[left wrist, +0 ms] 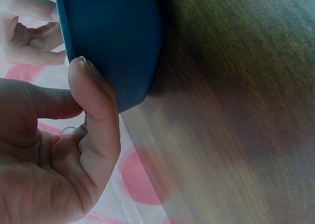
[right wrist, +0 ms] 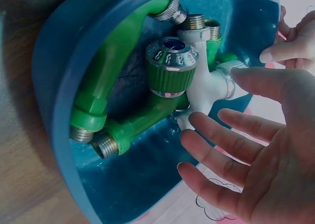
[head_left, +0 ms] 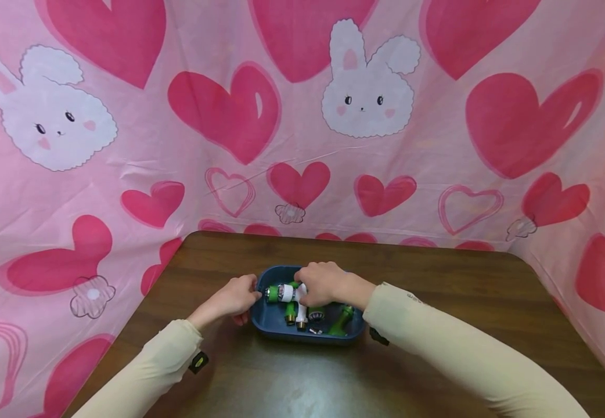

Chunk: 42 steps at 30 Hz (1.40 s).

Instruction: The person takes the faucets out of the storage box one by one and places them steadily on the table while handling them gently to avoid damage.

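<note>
Mid-frame, I see the left hand (head_left: 233, 299) pinching the blue tub (head_left: 308, 337), right hand (head_left: 326, 283) spread by the white valve (right wrist: 203, 83): probably stiff, weighty; I'd grip its body.

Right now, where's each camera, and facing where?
Head: worn on head, facing forward and down at the blue tub; both sleeves, left grip, right grip show.
Left wrist: worn there, facing tub's outer wall; left grip, part of right.
Right wrist: worn there, facing into tub at green fittings, white fitting; right grip, part of left.
Wrist views share the tub and both grips.
</note>
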{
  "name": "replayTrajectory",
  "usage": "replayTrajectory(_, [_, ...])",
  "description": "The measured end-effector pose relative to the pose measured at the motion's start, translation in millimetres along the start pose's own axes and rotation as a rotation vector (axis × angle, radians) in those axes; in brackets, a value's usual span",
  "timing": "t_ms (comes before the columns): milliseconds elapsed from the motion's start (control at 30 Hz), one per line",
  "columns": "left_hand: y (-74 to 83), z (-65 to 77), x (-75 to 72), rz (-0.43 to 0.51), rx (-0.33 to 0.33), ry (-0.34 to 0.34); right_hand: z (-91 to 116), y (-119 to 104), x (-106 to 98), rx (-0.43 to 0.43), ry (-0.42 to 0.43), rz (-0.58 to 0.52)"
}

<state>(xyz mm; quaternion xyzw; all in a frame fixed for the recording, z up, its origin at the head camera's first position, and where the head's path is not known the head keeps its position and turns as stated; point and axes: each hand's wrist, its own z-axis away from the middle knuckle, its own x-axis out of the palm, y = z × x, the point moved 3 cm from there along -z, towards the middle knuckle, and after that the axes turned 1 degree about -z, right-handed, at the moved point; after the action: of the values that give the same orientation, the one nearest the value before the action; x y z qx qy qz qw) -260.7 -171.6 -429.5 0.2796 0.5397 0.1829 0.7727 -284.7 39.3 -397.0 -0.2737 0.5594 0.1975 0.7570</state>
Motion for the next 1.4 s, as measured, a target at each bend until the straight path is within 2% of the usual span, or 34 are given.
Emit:
replayTrajectory(900, [0.3, 1.3, 0.8, 0.008, -0.012, 0.005, -9, -12, 7, -0.009, -0.018, 0.117])
replayTrajectory(1400, [-0.6, -0.4, 0.8, 0.01, -0.021, -0.001, -10, -11, 9, -0.017, 0.001, 0.087])
